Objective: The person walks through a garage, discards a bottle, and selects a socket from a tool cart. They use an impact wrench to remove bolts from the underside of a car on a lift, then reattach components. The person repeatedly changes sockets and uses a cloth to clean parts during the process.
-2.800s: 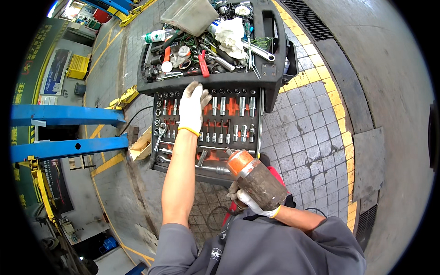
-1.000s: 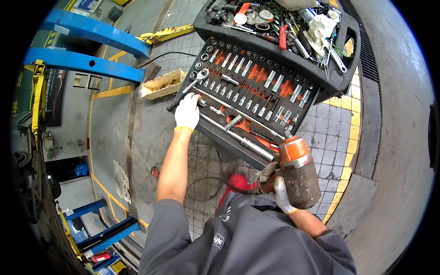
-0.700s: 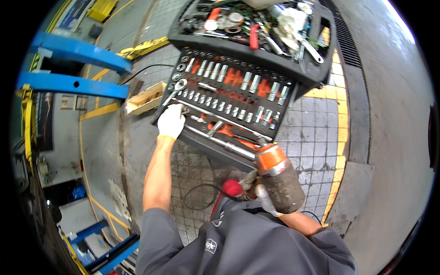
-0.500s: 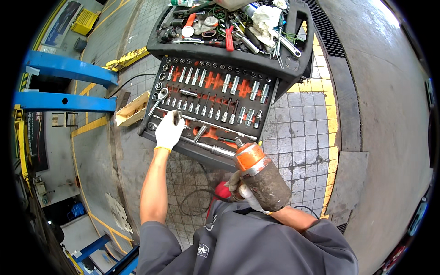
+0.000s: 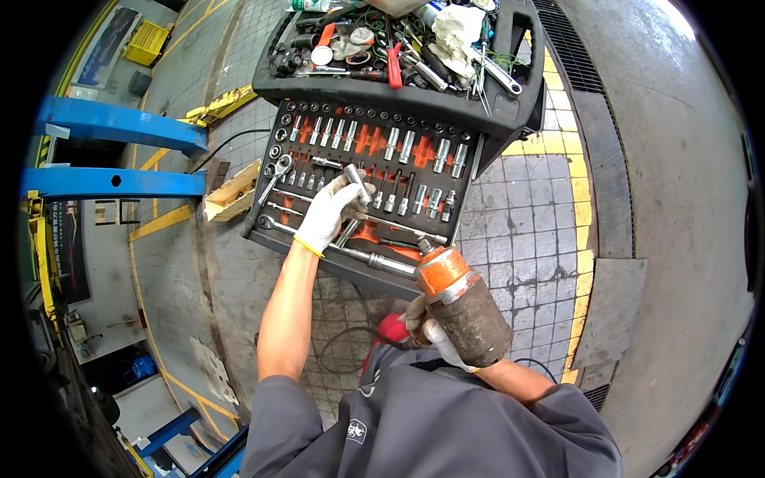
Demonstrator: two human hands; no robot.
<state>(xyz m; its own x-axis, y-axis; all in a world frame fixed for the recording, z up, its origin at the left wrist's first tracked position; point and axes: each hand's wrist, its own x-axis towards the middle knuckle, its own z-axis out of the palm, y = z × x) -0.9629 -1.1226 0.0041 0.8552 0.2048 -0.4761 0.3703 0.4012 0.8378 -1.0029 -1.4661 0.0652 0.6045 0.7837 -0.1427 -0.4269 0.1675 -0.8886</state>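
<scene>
A black cart bears jumbled tools on top; its open drawer carries sockets, a ratchet and bars.

Has, at left, two blue lift arms side by side, with an open wooden box near their ends. Farther off, includes a yellow crate close to a dark bucket. At right, has gray floor tiles edged by a yellow tile border, then a dark slotted drain grate toward the top.

There are two hands, one impact wrench, one open drawer, one wooden box
</scene>
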